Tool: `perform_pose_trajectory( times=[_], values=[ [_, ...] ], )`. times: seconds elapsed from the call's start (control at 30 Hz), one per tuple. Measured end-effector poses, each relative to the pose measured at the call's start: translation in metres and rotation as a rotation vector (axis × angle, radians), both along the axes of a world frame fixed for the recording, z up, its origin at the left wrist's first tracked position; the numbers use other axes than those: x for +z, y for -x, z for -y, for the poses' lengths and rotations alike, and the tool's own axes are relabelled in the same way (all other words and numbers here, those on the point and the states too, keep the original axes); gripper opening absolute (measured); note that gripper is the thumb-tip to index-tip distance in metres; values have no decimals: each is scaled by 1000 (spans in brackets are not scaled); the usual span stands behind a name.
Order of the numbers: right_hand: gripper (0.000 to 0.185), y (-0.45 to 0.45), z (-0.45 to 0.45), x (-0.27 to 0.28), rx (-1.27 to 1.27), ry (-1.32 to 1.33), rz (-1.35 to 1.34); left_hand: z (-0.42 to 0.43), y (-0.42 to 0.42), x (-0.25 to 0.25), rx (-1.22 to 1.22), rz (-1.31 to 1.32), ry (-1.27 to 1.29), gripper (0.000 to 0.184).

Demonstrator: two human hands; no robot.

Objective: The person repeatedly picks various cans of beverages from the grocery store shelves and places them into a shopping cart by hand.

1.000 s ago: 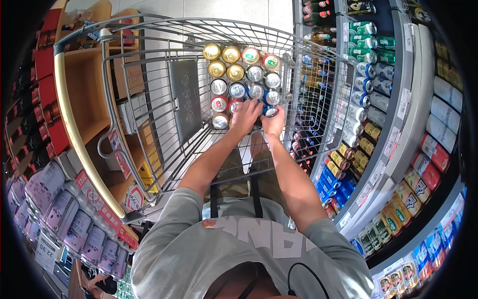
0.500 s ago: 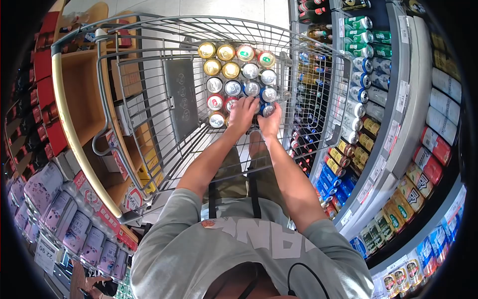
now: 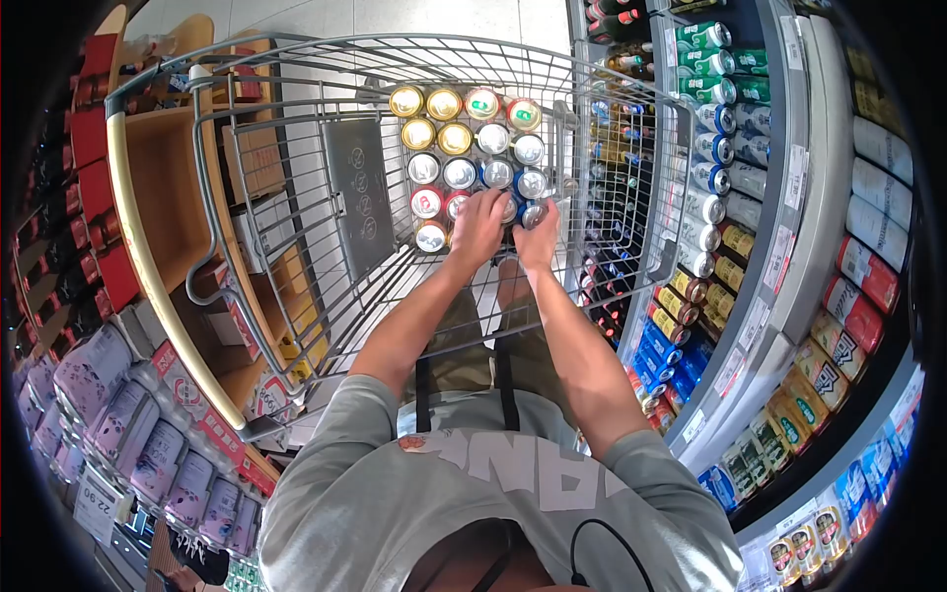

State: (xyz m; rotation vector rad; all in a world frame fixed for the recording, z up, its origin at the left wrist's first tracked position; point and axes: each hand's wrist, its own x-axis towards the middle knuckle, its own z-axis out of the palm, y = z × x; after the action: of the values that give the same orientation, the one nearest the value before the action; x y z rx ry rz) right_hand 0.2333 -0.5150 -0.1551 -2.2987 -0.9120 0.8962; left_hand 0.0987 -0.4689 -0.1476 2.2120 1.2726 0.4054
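Several cans stand upright in close rows inside a wire shopping cart (image 3: 360,197). Gold-topped cans (image 3: 418,134) fill the far left of the group, and silver-topped ones (image 3: 459,174) stand nearer. My left hand (image 3: 477,229) rests over the near rows beside a red-rimmed can (image 3: 456,204), its fingers curled down on a silver-topped can (image 3: 508,208). Against the near right corner, my right hand (image 3: 537,239) has its fingers round a blue can (image 3: 533,214). The two hands are close together but apart, and the undersides of their fingers are hidden.
Shelves of green cans (image 3: 704,63), blue cans and bottles run along the right, behind a grey shelf edge (image 3: 789,247). On the left are a wooden display stand (image 3: 163,187) and purple packs (image 3: 158,459). Part of another person (image 3: 187,572) shows at the lower left.
The cart and its cans have shifted slightly left in view. My right hand stays at the near right corner, where the blue can now looks more upright than a second ago.
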Motion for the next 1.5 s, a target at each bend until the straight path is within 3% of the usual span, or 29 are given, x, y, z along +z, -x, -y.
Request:
perform_pose_trajectory(
  times=[0.23, 0.47, 0.57, 0.67, 0.7, 0.73, 0.8, 0.93, 1.03, 1.1, 1.17, 1.23, 1.3, 1.4, 1.43, 1.5],
  values=[
    [86, 0, -2, 8, -14, 14, -30, -4, 4, 14, 4, 44, -8, 68],
    [87, -6, -2, 41, -25, 51, 1, 12, 11, 48, -31, 287, 77, 44],
    [84, -20, 15, 58, -90, -54, -68, 25, 20, 83, -138, 270, 401, 34],
    [73, -33, 31, 99, -11, -66, -46, 55, 21, 102, -86, 271, 577, 29],
    [71, -40, 41, 107, 20, -83, -45, 58, 21, 117, -116, 236, 671, 33],
    [58, -43, 54, 111, 30, -195, -8, 59, 21, 135, -148, 199, 765, 37],
    [49, -49, 79, 131, 54, -143, -35, 71, 22, 149, -176, 150, 1008, 47],
    [35, -43, 123, 190, 69, -212, -40, 85, 25, 171, -283, 38, 719, 47],
    [34, -35, 171, 194, 54, -241, 77, 95, 30, 137, -381, 96, 546, 39],
    [36, -32, 202, 203, 35, -318, 75, 85, 24, 143, -296, -19, 913, 46],
    [32, -27, 239, 199, -74, -342, 131, 84, 15, 140, -163, 6, 1064, 47],
    [31, -25, 274, 210, -204, -314, 86, 83, 11, 141, -171, 33, 996, 50],
    [31, -19, 314, 213, -347, -342, 100, 89, -6, 209, -429, -318, 554, 61],
    [29, 0, 390, 211, -542, -412, 42, 119, -25, 217, -717, -825, 196, 80],
    [29, 3, 410, 215, -597, -448, 14, 136, -32, 228, -790, -935, 32, 76],
    [24, 25, 452, 220, -734, -497, -89, 161, -46, 233, -1007, -946, 9, 71]
  ],
)
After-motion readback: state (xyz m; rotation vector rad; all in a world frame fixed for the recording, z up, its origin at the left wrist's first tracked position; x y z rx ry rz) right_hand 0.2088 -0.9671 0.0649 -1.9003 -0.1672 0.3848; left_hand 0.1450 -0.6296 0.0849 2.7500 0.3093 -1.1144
